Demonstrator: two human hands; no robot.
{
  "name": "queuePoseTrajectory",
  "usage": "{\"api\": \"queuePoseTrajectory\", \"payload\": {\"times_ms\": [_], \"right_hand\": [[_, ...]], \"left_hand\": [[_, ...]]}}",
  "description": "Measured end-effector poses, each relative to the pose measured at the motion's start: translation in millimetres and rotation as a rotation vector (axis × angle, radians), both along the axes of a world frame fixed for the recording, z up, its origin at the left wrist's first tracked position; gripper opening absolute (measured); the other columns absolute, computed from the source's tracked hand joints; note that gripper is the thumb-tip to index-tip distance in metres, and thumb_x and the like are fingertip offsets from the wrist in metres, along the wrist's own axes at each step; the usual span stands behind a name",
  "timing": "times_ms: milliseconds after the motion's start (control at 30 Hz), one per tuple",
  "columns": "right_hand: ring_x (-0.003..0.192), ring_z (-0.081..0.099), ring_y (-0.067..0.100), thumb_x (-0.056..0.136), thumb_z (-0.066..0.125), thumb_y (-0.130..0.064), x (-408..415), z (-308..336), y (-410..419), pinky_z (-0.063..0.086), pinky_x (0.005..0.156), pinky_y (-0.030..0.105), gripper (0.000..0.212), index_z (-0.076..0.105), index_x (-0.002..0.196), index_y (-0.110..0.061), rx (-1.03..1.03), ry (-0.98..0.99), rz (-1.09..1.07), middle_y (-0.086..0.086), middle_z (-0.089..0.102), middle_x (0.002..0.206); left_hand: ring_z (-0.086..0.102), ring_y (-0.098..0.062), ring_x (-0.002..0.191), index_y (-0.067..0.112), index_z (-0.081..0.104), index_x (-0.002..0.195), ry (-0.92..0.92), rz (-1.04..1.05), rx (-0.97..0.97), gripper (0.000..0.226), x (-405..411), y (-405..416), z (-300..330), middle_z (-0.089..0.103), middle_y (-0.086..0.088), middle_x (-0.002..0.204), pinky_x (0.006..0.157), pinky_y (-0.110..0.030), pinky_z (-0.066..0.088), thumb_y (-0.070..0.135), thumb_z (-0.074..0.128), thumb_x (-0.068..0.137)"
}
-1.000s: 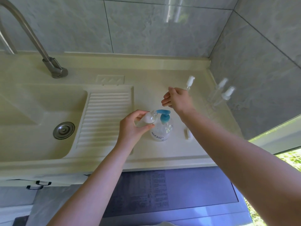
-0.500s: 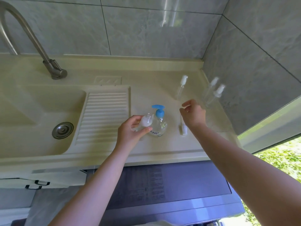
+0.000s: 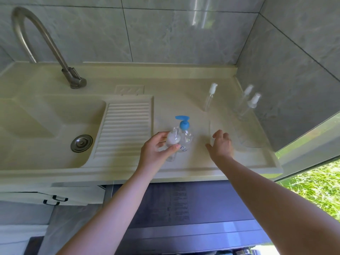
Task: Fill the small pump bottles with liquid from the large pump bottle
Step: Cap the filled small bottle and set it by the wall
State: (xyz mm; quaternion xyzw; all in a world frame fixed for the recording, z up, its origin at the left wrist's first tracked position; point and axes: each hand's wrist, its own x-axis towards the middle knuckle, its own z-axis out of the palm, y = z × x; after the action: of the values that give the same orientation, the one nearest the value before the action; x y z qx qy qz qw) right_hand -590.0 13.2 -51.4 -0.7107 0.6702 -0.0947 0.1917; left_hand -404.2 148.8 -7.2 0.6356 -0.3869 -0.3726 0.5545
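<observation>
The large pump bottle is clear with a blue pump head and stands on the counter right of the ribbed drainboard. My left hand grips a small clear bottle without its pump, held against the large bottle's left side. My right hand hovers low over the counter to the right of the large bottle, fingers spread and holding nothing. A small pump bottle stands farther back. Two more small pump bottles stand by the right wall.
The sink basin with its drain and a curved metal faucet are on the left. The ribbed drainboard lies between basin and bottles. Tiled walls close the back and right. The counter's front edge runs below my hands.
My right hand has drawn back from the far small bottle and come down near the counter, now covering the spot where a white pump top lay. My left hand keeps its hold.
</observation>
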Motion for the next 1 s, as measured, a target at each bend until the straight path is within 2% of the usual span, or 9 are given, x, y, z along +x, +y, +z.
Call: {"api": "queuePoseTrajectory", "payload": {"times_ms": [267, 433, 567, 667, 733, 867, 1000], "right_hand": [[0.106, 0.055, 0.039, 0.090, 0.060, -0.007, -4, -7, -9, 0.051, 0.084, 0.043, 0.028, 0.046, 0.115, -0.009, 0.060, -0.092, -0.076, 0.017, 0.047, 0.120], [0.108, 0.053, 0.036, 0.093, 0.056, -0.014, -3, 2, -11, 0.041, 0.080, 0.035, 0.029, 0.047, 0.121, -0.011, 0.068, -0.232, -0.119, 0.017, 0.046, 0.124], [0.103, 0.055, 0.035, 0.094, 0.056, -0.014, -5, 24, -12, 0.033, 0.078, 0.027, 0.033, 0.049, 0.125, -0.007, 0.029, -0.377, -0.142, 0.020, 0.047, 0.126], [0.112, 0.052, 0.028, 0.091, 0.059, -0.019, -7, 46, -11, 0.036, 0.082, 0.025, 0.029, 0.056, 0.119, -0.011, 0.026, -0.512, -0.188, 0.013, 0.055, 0.124], [0.109, 0.056, 0.026, 0.087, 0.059, -0.021, -8, 60, -7, 0.044, 0.084, 0.028, 0.022, 0.061, 0.109, -0.017, 0.025, -0.602, -0.228, 0.007, 0.061, 0.117], [0.087, 0.063, 0.020, 0.083, 0.060, -0.020, -12, 90, 5, 0.045, 0.066, 0.026, 0.015, 0.066, 0.097, -0.023, 0.023, -0.809, -0.273, -0.006, 0.068, 0.096], [0.084, 0.063, 0.013, 0.083, 0.064, -0.021, -13, 113, 12, 0.045, 0.063, 0.023, 0.018, 0.069, 0.100, -0.026, 0.005, -0.929, -0.240, -0.010, 0.069, 0.097]], "left_hand": [[0.066, -0.008, 0.102, 0.020, 0.068, 0.109, 0.046, -0.020, -0.036, 0.034, -12, 6, 17, 0.072, 0.009, 0.108, 0.086, -0.014, 0.049, 0.012, 0.081, 0.079], [0.066, -0.007, 0.101, 0.020, 0.068, 0.109, 0.044, -0.008, -0.056, 0.034, -24, 2, 25, 0.072, 0.009, 0.107, 0.078, -0.008, 0.047, 0.011, 0.081, 0.079], [0.065, -0.006, 0.102, 0.021, 0.068, 0.109, 0.024, -0.024, -0.061, 0.033, -33, 1, 27, 0.072, 0.011, 0.107, 0.080, -0.010, 0.048, 0.015, 0.081, 0.079], [0.065, -0.008, 0.104, 0.023, 0.068, 0.109, 0.011, -0.038, -0.060, 0.033, -39, 0, 28, 0.072, 0.012, 0.107, 0.085, -0.015, 0.049, 0.017, 0.081, 0.080], [0.065, -0.010, 0.104, 0.023, 0.068, 0.109, 0.000, -0.035, -0.068, 0.032, -41, 0, 30, 0.072, 0.011, 0.107, 0.089, -0.023, 0.050, 0.018, 0.081, 0.080], [0.066, -0.009, 0.101, 0.023, 0.069, 0.108, -0.028, -0.026, -0.073, 0.033, -43, -2, 34, 0.073, 0.011, 0.106, 0.091, -0.031, 0.050, 0.019, 0.082, 0.079], [0.067, -0.006, 0.100, 0.024, 0.069, 0.109, -0.057, -0.004, -0.063, 0.036, -40, -3, 32, 0.073, 0.013, 0.105, 0.092, -0.031, 0.051, 0.022, 0.084, 0.076]]}}
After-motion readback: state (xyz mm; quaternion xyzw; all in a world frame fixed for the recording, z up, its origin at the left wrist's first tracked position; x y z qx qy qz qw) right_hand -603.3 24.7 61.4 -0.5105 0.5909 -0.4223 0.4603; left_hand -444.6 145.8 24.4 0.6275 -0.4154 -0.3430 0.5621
